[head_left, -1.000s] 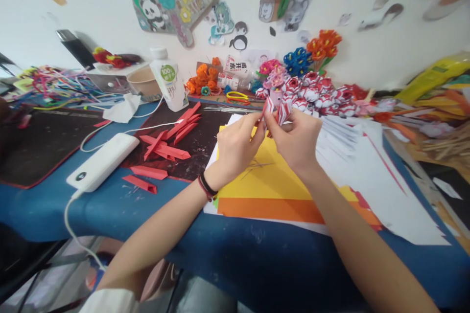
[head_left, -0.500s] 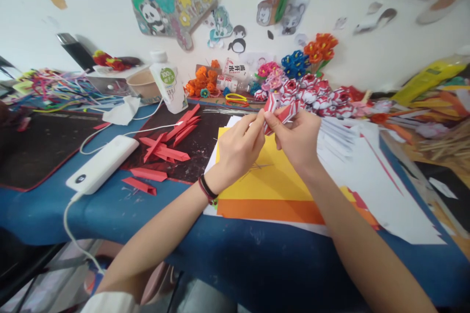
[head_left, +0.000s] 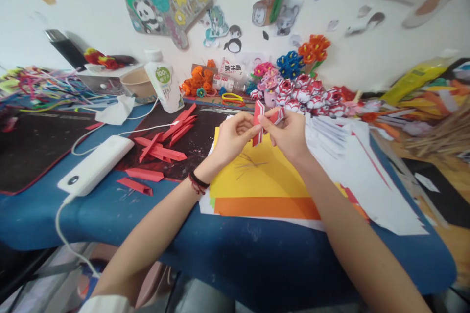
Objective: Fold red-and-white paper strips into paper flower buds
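My left hand (head_left: 235, 138) and my right hand (head_left: 290, 136) meet above a yellow sheet (head_left: 257, 176). Between them is a folded red-and-white striped paper piece (head_left: 258, 122), pinched by the fingers of both hands; one part stands upright and another slants to the right. Thin wires (head_left: 249, 162) lie on the yellow sheet, with an orange sheet (head_left: 264, 207) showing under its front edge. Several folded red paper strips (head_left: 161, 150) lie to the left on a dark mat (head_left: 198, 149).
A white power bank (head_left: 96, 165) with a cable lies at the left. Behind stand a white bottle (head_left: 164, 80), a paper bowl (head_left: 138, 85), yellow scissors (head_left: 233, 99) and red-and-white paper flowers (head_left: 308, 93). White sheets (head_left: 385, 195) cover the right side.
My left hand has opened out its grip somewhat, and the striped piece has turned so that one part stands upright. The whole view has shifted slightly.
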